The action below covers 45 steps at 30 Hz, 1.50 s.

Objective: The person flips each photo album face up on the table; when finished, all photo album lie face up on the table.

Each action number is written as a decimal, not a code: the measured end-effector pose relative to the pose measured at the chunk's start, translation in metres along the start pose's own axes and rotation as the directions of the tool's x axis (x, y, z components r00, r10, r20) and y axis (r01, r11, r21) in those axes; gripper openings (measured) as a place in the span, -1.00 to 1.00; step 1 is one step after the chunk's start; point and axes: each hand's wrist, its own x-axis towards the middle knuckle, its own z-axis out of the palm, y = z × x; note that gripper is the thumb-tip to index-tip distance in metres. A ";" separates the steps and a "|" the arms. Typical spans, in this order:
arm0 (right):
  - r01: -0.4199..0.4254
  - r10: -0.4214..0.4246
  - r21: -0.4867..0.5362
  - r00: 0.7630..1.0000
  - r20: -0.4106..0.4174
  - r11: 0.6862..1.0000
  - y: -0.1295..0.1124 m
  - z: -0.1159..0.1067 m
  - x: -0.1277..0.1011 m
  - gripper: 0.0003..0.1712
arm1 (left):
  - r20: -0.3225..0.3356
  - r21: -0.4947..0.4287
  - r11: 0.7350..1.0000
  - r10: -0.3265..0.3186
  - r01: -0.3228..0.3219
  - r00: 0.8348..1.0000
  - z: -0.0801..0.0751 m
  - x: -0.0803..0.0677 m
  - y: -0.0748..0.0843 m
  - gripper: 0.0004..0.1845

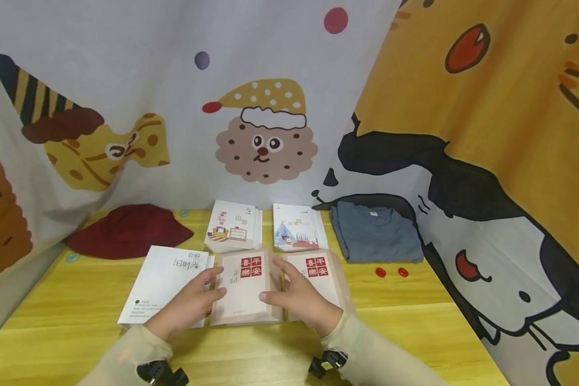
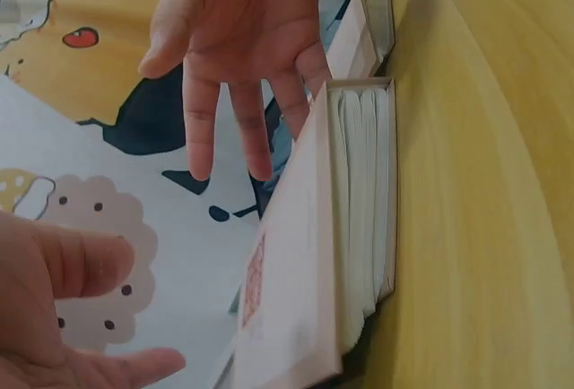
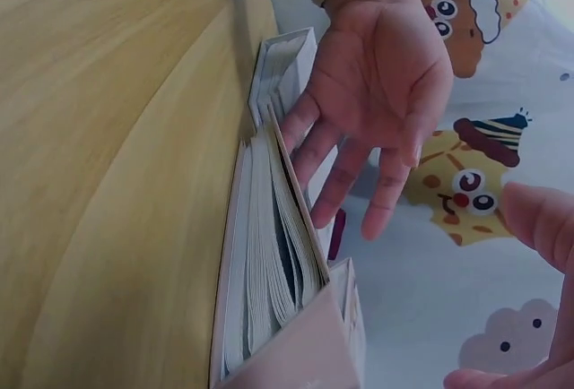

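Note:
A pale pink book with a red square of characters lies flat on the table, its page edges showing in both wrist views. My left hand is at its left side, fingers spread. On the other side my right hand faces it with fingers apart, overlapping a second matching pink book. In the left wrist view my right hand shows a bare palm. The right wrist view shows my left hand with an empty palm and loosely extended fingers.
A white book lies to the left, and two illustrated white books lie behind. At the back are a dark red hat and a folded grey-blue shirt. Two red discs sit on the right. A printed curtain hangs behind.

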 end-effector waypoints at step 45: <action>-0.018 0.017 -0.043 1.000 -0.016 0.999 -0.003 0.009 0.006 0.08 | -0.106 -0.145 0.986 -0.092 0.077 0.990 0.017 0.024 0.002 -0.29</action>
